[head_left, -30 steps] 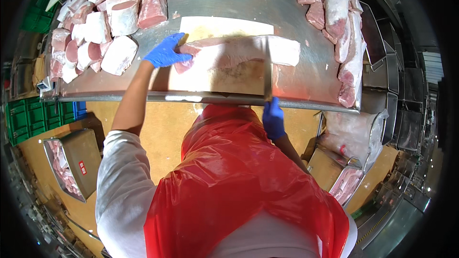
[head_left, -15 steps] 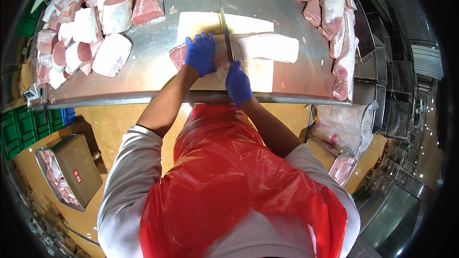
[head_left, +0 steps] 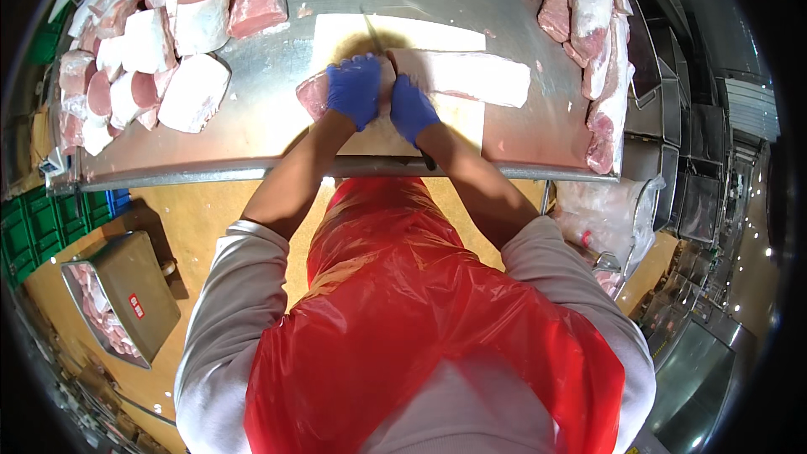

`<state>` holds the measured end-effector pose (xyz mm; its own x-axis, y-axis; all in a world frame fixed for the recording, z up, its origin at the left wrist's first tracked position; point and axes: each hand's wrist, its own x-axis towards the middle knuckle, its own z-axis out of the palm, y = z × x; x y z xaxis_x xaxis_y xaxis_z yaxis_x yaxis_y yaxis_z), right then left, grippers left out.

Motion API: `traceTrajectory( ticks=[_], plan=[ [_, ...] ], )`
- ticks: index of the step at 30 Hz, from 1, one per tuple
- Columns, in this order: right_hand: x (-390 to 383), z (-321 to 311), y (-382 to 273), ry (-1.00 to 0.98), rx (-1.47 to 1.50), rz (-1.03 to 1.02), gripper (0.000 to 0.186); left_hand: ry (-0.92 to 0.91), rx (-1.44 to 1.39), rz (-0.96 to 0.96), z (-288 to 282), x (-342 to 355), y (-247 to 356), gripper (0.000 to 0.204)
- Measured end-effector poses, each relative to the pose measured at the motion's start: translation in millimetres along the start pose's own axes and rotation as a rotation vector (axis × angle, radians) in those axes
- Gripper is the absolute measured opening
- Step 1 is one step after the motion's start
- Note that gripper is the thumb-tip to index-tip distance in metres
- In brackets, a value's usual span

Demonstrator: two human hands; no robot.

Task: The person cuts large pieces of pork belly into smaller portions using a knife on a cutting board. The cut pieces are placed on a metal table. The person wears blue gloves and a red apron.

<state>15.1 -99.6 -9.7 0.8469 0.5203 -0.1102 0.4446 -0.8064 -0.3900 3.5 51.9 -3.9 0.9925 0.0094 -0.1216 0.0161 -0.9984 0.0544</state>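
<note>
A long slab of pork loin with a pale fat layer lies across a white cutting board [head_left: 466, 126], parted by a cut. My left hand [head_left: 354, 91], in a blue glove, grips the shorter left piece of loin [head_left: 313, 96], its fingers bent over the far side. In the cut, my gloved right hand [head_left: 412, 109] is closed round a knife [head_left: 372, 34]. The blade tip shows beyond the meat, and the handle's dark end sticks out below my wrist. The longer right piece of loin [head_left: 479, 77] lies beside the knife, pale side up.
Several cut pork chunks [head_left: 197, 21] crowd the left of the metal table [head_left: 269, 105]. Long loins [head_left: 593, 29] line its right edge. Below stand a bin of meat pieces [head_left: 126, 303] at left and a plastic-covered container [head_left: 605, 210] at right. Green crates [head_left: 46, 231] stand far left.
My right hand and the knife have moved down and slightly left through the loin. The meat is now parted into two pieces with a visible cut face. My left hand stays nearly in place.
</note>
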Motion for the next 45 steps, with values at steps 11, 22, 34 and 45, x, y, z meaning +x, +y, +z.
traceTrajectory(
  ticks=[11,22,34,45],
  plan=[
    [-239,-77,97,-0.36,0.104,0.315,0.014,-0.144,-1.431,-0.427,-32,48,-174,0.037],
    [-193,-66,125,0.04,0.329,0.453,0.012,0.557,0.452,-0.572,-193,138,-307,0.054],
    [-147,-100,131,-0.058,0.274,0.325,0.013,-0.084,-0.195,0.167,-27,81,143,0.11],
    [-51,-37,160,-0.01,0.308,0.276,0.02,0.003,-0.179,0.036,-16,83,134,0.078]
  ],
)
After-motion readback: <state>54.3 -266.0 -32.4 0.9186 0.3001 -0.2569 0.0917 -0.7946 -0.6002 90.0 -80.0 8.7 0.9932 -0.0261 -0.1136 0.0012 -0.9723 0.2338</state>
